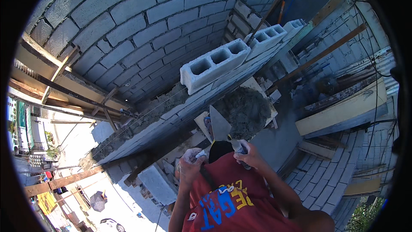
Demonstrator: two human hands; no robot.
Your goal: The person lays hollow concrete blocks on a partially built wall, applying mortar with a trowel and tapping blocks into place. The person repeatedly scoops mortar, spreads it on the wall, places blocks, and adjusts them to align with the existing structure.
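Observation:
My right hand (250,156) is wrapped round the handle of a pointed masonry trowel (220,124), its grey blade angled up and away from me. In front of my chest, my left hand (189,164) is closed, pinching a small whitish scrap (201,153) whose kind I cannot make out. Beyond the hands runs a low block wall (171,114) with rough mortar along its top. A hollow concrete block (216,62) sits on that wall, touched by neither hand. Past the trowel blade, a heap of wet grey mortar (246,109) lies on a board.
A tall block wall (141,15) rises behind the low one. A thin string (156,105) stretches along the mortar bed. Timber braces (60,75) stand at the left, above a sunlit street. Boards (343,107) lean at the right. A loose block (157,183) lies near my left forearm.

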